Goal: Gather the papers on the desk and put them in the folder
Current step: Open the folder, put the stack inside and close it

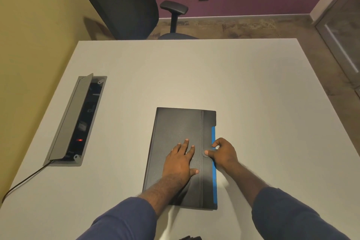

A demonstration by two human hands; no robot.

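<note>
office, pale desk [194,76] with flip-up socket box [75,121], swivel chair [124,2] behind

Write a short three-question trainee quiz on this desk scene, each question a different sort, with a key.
1. True or false: the black folder lies closed on the desk.
2. Which hand lies flat on the folder's cover? A) left hand B) right hand
3. Fill in: the strip along the folder's right edge is coloured ____.

Key: 1 true; 2 A; 3 blue. The right hand grips the folder's right edge at the closure tab. The cable box in the desk stands open, left of the folder.
</note>
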